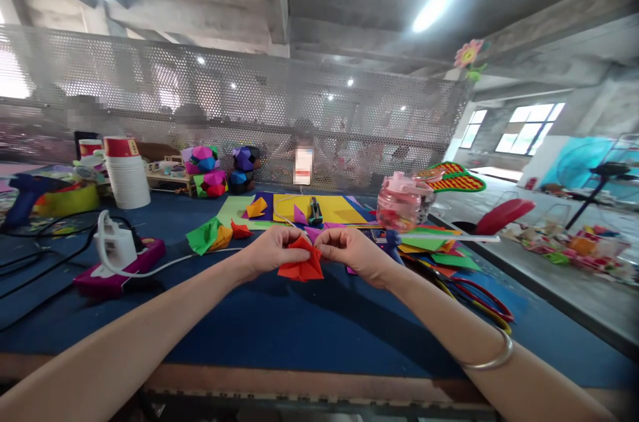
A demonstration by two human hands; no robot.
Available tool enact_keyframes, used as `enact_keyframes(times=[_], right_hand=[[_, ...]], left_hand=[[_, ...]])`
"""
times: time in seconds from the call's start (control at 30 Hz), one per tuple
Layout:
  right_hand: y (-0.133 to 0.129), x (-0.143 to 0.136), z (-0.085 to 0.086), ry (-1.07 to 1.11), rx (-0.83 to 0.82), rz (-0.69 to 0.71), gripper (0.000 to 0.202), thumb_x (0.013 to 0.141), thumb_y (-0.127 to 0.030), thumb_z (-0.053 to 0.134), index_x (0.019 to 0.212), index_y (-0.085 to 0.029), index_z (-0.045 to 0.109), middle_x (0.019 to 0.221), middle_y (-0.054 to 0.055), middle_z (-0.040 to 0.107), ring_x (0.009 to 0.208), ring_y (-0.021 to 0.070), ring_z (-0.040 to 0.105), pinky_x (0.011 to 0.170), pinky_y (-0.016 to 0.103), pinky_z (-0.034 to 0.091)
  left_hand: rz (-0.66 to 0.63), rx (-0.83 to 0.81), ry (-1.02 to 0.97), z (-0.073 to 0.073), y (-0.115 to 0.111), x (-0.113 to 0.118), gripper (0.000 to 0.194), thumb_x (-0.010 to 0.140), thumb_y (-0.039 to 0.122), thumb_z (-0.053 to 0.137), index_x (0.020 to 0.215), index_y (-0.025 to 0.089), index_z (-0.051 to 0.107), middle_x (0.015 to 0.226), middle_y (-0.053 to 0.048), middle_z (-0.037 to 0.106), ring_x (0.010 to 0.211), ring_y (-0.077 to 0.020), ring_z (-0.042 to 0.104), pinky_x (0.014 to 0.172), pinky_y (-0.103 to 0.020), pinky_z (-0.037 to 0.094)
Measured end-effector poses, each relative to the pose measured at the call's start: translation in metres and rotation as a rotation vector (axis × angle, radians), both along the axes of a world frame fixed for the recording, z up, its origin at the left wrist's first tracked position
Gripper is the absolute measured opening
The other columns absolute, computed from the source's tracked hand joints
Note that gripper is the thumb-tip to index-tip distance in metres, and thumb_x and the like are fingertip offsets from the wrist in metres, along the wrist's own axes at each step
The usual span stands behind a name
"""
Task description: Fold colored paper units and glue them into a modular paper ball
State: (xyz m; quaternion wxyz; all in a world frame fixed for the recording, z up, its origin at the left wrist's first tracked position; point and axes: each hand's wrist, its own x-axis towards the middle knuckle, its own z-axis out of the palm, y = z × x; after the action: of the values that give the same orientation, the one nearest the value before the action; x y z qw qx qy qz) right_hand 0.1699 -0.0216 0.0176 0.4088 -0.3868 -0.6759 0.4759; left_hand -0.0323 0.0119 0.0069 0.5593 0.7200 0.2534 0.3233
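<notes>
A folded red-orange paper piece [302, 266] is held up above the blue table, in the middle of the view. My left hand [273, 250] pinches it from the left, thumb across its upper part. On its right upper edge, the fingertips of my right hand [349, 252] are pressed together. Beyond the hands lie yellow paper sheets [344, 210], purple paper pieces and a small dark stapler-like tool [315, 211]. Green and orange folded papers [204, 237] rest to the left of my left hand.
At the left stand a purple power strip [107, 277] with cables and stacked paper cups [127, 176]. Folded paper balls [207, 172] sit farther back. On the right are a pink bottle [399, 201], a glue gun, paper sheets and scissors [482, 299]. A mesh screen [249, 99] rises behind.
</notes>
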Motion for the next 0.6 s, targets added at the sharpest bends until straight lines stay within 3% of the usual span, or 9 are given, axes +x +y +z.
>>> enact_keyframes(times=[0.33, 0.47, 0.6], right_hand=[[-0.006, -0.004, 0.003, -0.146, 0.131, -0.077, 0.037, 0.069, -0.049, 0.077, 0.076, -0.014, 0.065, 0.067, -0.001, 0.059, 0.061, 0.0095, 0.048, 0.059, 0.024, 0.039], [-0.007, -0.002, -0.001, -0.307, 0.235, -0.135, 0.035, 0.079, -0.050, 0.067, 0.078, -0.014, 0.066, 0.064, -0.001, 0.057, 0.059, 0.0103, 0.046, 0.055, 0.024, 0.035], [-0.012, -0.003, -0.002, -0.522, 0.375, -0.209, 0.030, 0.088, -0.041, 0.057, 0.079, -0.015, 0.068, 0.066, 0.000, 0.060, 0.060, 0.0115, 0.049, 0.055, 0.024, 0.034]], left_hand=[[0.027, 0.023, 0.024, 0.002, -0.005, 0.002, 0.018, 0.069, 0.026, 0.071, 0.077, 0.012, 0.063, 0.067, 0.000, 0.062, 0.059, -0.0089, 0.056, 0.058, -0.020, 0.043], [0.054, 0.036, 0.007, -0.001, -0.003, 0.003, 0.016, 0.068, 0.025, 0.070, 0.077, 0.014, 0.064, 0.069, 0.000, 0.064, 0.062, -0.0105, 0.058, 0.060, -0.022, 0.045], [0.077, 0.046, 0.014, -0.006, 0.000, 0.005, 0.016, 0.066, 0.024, 0.070, 0.077, 0.013, 0.064, 0.069, 0.000, 0.064, 0.063, -0.0117, 0.059, 0.061, -0.023, 0.046]])
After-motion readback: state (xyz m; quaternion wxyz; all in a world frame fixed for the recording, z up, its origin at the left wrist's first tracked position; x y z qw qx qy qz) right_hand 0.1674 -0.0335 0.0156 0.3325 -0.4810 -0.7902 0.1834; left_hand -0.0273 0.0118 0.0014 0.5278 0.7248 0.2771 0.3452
